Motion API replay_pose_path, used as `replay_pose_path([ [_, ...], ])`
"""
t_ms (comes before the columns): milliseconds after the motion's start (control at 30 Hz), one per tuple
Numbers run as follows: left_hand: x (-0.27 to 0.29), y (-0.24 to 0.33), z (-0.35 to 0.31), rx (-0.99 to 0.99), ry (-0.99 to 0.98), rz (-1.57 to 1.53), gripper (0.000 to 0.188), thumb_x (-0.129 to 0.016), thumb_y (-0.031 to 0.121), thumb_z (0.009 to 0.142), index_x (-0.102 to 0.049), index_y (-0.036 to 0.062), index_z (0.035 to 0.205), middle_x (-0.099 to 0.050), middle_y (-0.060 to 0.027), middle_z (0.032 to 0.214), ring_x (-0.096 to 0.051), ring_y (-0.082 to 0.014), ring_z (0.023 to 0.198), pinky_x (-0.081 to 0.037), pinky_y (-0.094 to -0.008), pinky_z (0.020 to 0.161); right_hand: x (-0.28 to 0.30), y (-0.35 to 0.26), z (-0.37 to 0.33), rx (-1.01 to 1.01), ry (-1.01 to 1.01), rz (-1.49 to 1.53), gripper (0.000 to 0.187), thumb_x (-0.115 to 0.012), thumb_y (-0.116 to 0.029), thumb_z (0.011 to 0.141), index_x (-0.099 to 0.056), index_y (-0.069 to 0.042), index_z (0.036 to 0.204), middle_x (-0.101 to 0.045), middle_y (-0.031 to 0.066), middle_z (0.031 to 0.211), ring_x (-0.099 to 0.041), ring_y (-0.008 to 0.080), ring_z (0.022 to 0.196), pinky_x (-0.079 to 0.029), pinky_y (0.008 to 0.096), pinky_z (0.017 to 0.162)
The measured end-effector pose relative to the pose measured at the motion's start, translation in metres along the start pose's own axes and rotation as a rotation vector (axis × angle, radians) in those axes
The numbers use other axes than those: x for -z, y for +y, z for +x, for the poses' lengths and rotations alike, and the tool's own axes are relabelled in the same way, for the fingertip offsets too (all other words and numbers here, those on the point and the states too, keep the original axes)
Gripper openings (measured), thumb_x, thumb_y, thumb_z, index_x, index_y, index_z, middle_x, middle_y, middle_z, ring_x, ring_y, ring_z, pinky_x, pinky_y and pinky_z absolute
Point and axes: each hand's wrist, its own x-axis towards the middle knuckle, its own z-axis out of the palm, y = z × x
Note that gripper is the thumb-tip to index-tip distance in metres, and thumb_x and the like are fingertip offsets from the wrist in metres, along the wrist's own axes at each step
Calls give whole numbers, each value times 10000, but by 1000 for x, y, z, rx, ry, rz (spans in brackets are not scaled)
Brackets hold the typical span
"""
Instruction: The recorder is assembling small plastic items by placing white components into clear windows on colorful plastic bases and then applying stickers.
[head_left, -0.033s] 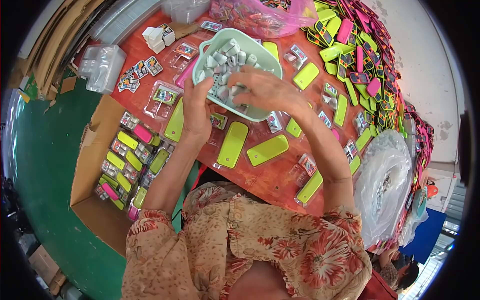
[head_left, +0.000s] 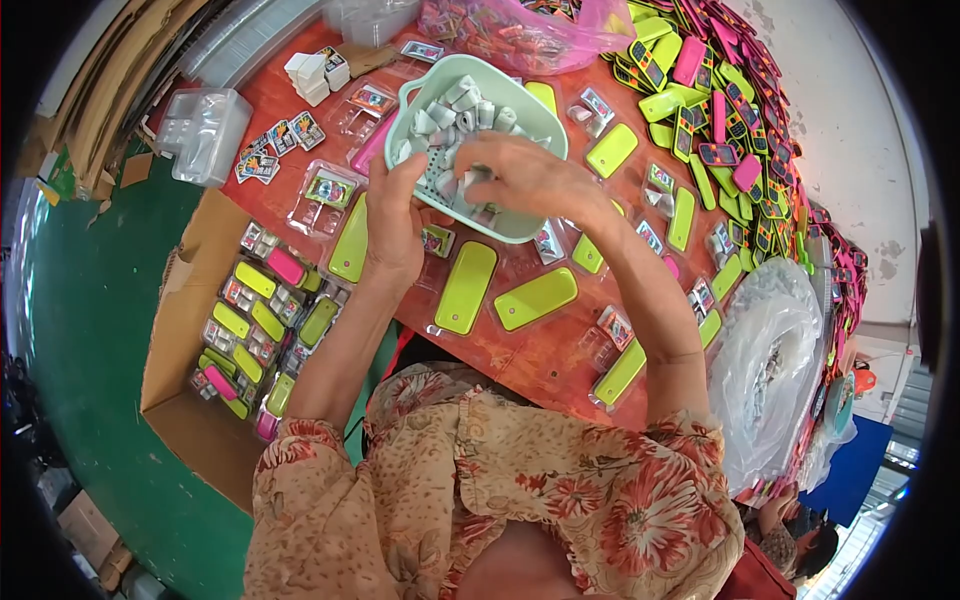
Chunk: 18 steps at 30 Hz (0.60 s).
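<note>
A pale mint plastic basket (head_left: pixel 548 110) with small holes in its floor is tilted over the table, partly filled with small white rolled pieces (head_left: pixel 463 95). My left hand (head_left: pixel 396 215) grips its near left side, thumb on the rim. Inside the basket, my right hand (head_left: pixel 520 175) has its fingers curled round one of the white pieces (head_left: pixel 470 182); the fingers partly hide it. Below the basket lie yellow-green toy phone cases (head_left: pixel 466 288) in clear blister trays (head_left: pixel 322 200), some with small printed card packs (head_left: pixel 331 188).
Left, a cardboard box (head_left: pixel 205 250) holds several filled blister packs. Loose cards (head_left: pixel 283 138) and clear trays (head_left: pixel 205 135) lie behind it. A heap of toy phones (head_left: pixel 690 110) rises far right, near a pink bag (head_left: pixel 520 40) and a clear plastic bag (head_left: pixel 765 370). Another person (head_left: pixel 795 545) shows lower right.
My right hand's fingers have shifted slightly inside the basket, and a white piece shows more plainly at their tips. My left hand keeps its hold on the basket.
</note>
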Motion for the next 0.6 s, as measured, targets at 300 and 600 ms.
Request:
replay_pose_path([
  [300, 21, 34, 0, -36, 25, -11, 358, -457, 285, 821, -448, 90, 1120, -574, -30, 990, -574, -138, 815, -472, -288, 571, 19, 42, -41, -202, 568, 460, 203, -640, -146, 750, -606, -63, 932, -571, 28, 676, -510, 83, 591, -423, 240, 537],
  [600, 23, 29, -12, -20, 31, -38, 352, -447, 291, 823, -433, 121, 1131, -555, -13, 1013, -558, -130, 833, -456, -291, 594, -45, 62, -78, -388, 547, -50, 247, -583, -170, 754, -581, -25, 954, -570, 214, 887, -564, 358, 774, -451, 403, 682],
])
